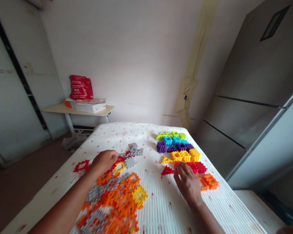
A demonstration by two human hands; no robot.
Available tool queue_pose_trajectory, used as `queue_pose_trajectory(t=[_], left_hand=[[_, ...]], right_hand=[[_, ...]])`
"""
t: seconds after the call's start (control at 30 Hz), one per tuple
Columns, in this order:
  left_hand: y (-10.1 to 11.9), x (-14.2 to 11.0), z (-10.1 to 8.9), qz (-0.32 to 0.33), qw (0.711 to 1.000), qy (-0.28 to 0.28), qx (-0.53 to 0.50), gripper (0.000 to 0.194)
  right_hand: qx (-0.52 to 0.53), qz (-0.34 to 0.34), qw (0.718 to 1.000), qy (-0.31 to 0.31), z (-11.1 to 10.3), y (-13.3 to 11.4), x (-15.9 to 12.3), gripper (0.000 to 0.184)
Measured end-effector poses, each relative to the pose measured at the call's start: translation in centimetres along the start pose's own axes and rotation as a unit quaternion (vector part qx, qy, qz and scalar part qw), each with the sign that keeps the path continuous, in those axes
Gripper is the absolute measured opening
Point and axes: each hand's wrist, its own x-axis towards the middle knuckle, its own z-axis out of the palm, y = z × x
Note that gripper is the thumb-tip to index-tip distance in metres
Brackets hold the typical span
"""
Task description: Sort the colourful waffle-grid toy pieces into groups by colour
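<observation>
My left hand (pixel 107 161) is closed, its fingers curled down at the far end of a loose pile. Its fingertips are hidden, so what they hold cannot be made out. Around it lie a yellow square frame piece (pixel 119 167), grey interlocking pieces (pixel 130 162) and a red frame piece (pixel 82 166). My right hand (pixel 188 183) reaches into the red row, its bent fingers on a red interlocking piece (pixel 177 164). Beside it are a red triangle piece (pixel 167 170), stacked red pieces (pixel 199 167) and orange pieces (pixel 211 181).
Orange pieces (pixel 123 200) mixed with grey ones heap at the near left. Yellow (pixel 185 156), purple (pixel 161 147), blue (pixel 176 141) and green stacks (pixel 182 136) form rows on the right. A fridge (pixel 241 117) borders the covered table (pixel 158 211); a side table (pixel 56 109) holds boxes.
</observation>
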Motion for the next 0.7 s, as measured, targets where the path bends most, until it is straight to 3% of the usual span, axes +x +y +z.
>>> queue_pose_trajectory(t=[0.17,0.3,0.43,0.53,0.7], left_hand=[[-0.4,2.1,0.7,-0.038,0.974,-0.065,0.215,0.015],[-0.2,2.5,2.1,-0.04,0.944,-0.077,0.319,0.026],[0.1,2.2,2.2,-0.006,0.931,-0.059,0.36,0.016],[0.7,1.5,1.3,0.025,0.928,-0.027,0.372,0.022],[2.2,-1.5,1.0,0.053,0.942,0.006,0.331,0.028]], right_hand=[[0.062,-0.034,0.997,-0.003,-0.1,-0.9,0.0,0.021],[0.088,-0.046,0.995,-0.015,-0.3,-1.0,-0.1,0.02],[0.11,-0.029,0.994,-0.005,-0.5,-0.9,0.0,0.02],[0.126,0.002,0.992,0.008,-0.5,-0.6,0.1,0.019],[0.17,0.053,0.984,-0.002,-0.3,-1.0,0.1,0.018]])
